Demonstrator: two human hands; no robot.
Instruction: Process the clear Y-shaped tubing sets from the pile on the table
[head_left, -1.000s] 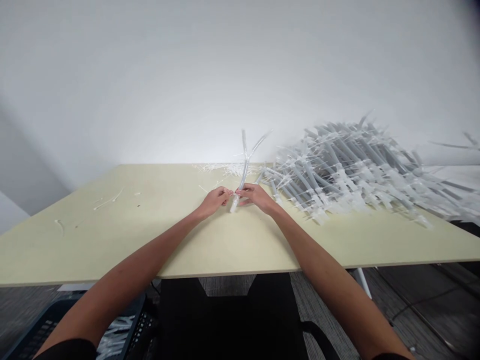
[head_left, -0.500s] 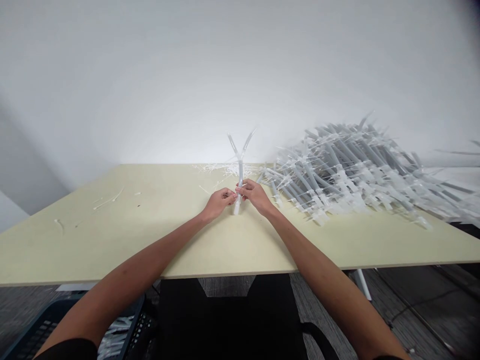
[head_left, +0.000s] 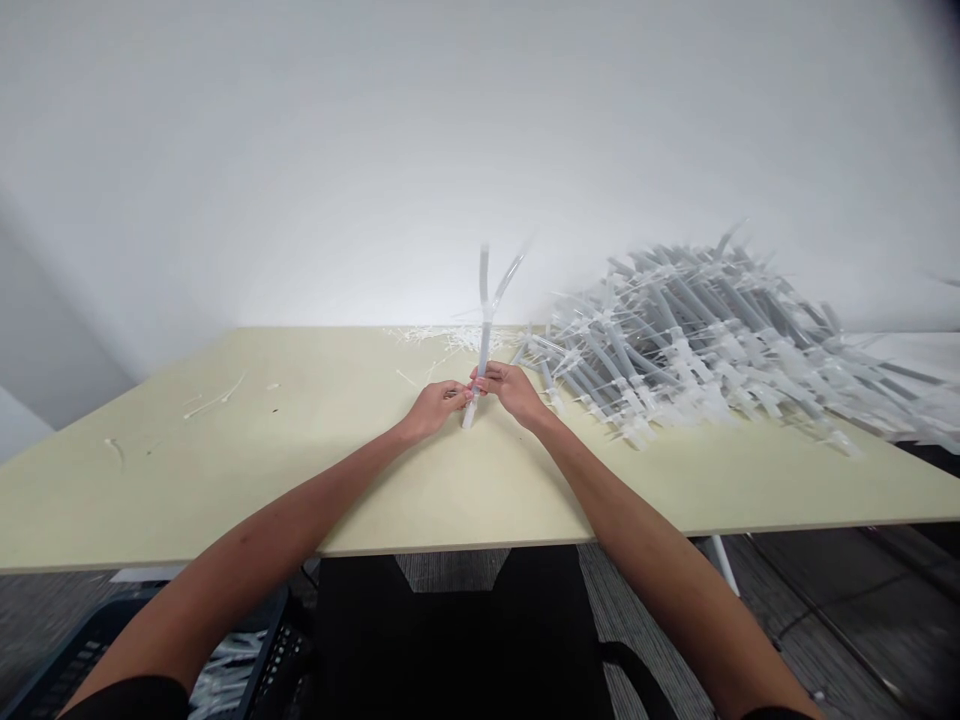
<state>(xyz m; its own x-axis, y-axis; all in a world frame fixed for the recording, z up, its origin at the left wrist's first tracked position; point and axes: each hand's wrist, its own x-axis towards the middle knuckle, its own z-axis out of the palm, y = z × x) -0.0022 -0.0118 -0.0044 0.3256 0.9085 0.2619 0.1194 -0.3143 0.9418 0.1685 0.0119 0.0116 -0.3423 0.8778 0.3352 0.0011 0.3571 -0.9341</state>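
A Y-shaped piece of clear plastic tubing (head_left: 486, 340) stands nearly upright over the table, its two branches pointing up and its lower end close to the tabletop. My right hand (head_left: 508, 390) is closed around the lower stem, thumb and fingers pinching it. From the other side my left hand (head_left: 441, 405) is closed too, its fingertips pressed together at the stem just above the whitish end piece. Whether a thin strip such as a cable tie sits between the left fingertips is too small to make out.
A big heap of similar tube assemblies (head_left: 690, 340) fills the table's right side. Loose white cable ties (head_left: 469, 338) lie behind the hands, and a few scraps (head_left: 217, 400) lie at left. Below the table's left front stands a dark basket (head_left: 274, 630) holding more tubing.
The Y-shaped tubing has turned and leans slightly right at its top, with its branches swung to the right. Both hands stay at its lower stem, almost unmoved.
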